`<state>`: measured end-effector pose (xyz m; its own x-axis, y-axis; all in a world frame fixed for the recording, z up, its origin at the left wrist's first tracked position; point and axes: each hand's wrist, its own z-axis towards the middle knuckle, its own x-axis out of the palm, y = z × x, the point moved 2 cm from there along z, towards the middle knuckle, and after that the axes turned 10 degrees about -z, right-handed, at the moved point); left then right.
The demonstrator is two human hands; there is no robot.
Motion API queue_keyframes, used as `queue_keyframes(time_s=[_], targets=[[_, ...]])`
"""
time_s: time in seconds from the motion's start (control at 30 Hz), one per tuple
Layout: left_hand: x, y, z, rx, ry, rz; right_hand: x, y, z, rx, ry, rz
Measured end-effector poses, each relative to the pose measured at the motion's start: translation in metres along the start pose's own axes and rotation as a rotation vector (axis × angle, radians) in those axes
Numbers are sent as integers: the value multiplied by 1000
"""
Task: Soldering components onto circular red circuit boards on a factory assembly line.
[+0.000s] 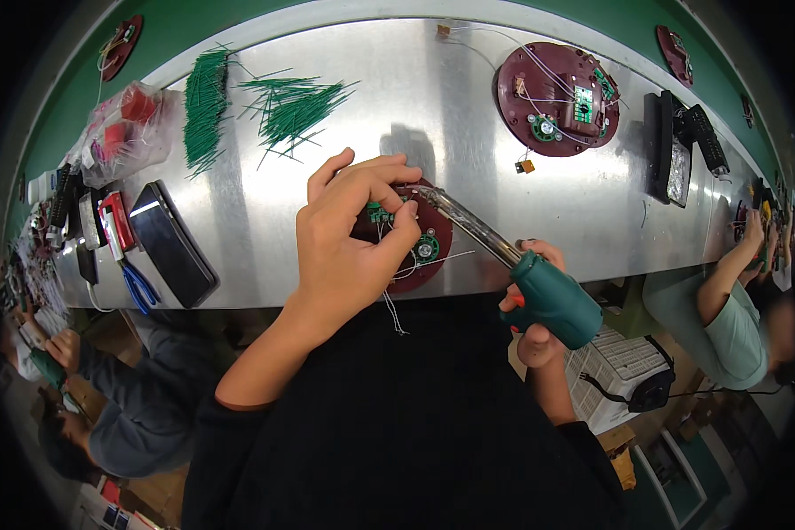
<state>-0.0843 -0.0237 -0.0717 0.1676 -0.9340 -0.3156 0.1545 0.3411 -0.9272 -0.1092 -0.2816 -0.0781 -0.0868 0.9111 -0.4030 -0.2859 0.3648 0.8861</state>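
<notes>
Fingers first: on the left hand, how did they sit?

Index and thumb curled toward each other in a rough ring, tips very close. Couldn't tell if they were pinching anything. The other fingers fanned out above, a bit bent.

And the right hand?

Wrapped around a green tool with a red trigger, fingers on one side, thumb on the other. Its long metal barrel slanted up and left, with the end over the upper part of the maroon disc. Couldn't tell if it was actually touching.

Ok, so what did that disc look like?

Round, dark red, lying on the metal table near the front edge, partly hidden under the left hand. It had a round green part with a silvery center, and a bit of green circuit board peeking out by the palm. Thin white wires ran across it, and a few dangled past its lower edge.

Anything else around?

Yeah, a second maroon disc farther up and right, plus two bunches of thin green strands over on the left.
</notes>
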Motion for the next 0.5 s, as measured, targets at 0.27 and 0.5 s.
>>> queue_keyframes(time_s=[0.27, 0.5], targets=[[0, -1, 1, -53, 9, -33, 0, -2, 0, -4, 18, -43], [0, -2, 2, -64, 6, -27, -5, -4, -10, 198, -1, 163]])
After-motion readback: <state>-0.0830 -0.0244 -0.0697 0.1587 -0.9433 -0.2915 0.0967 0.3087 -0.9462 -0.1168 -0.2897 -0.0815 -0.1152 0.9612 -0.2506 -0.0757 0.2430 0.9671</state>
